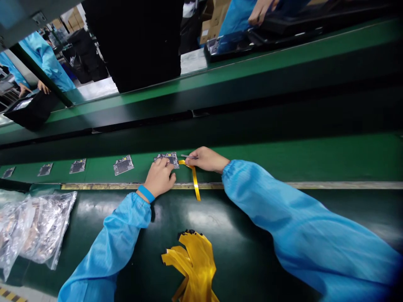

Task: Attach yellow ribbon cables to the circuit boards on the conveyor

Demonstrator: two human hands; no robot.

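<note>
Your left hand is narrow, fingers curled, with the fingertips pressing on the near edge of a circuit board. The board lies on a green conveyor belt, directly ahead of those fingers and between your two hands. Your right hand is also narrow, pinching slim metal tweezers with the tips pointing left at the board's right edge.

A yellow flex cable starts at that edge, just below the tweezer tips, then drops toward you over the belt's edge strip onto the dark green bench mat. I cannot tell whether the tweezers grip the cable.

A blue wristband circles your left wrist, and blue sleeves cover both arms. Left of your left hand, four more circuit boards lie in a row on the belt. Nearer you and further left are clear plastic bags, contents indistinct. A pile of yellow flex cables lies on the mat, nearer you and between your hands. Beyond your hands, across a second green belt, a co-worker's hand is beside a black tray.
</note>
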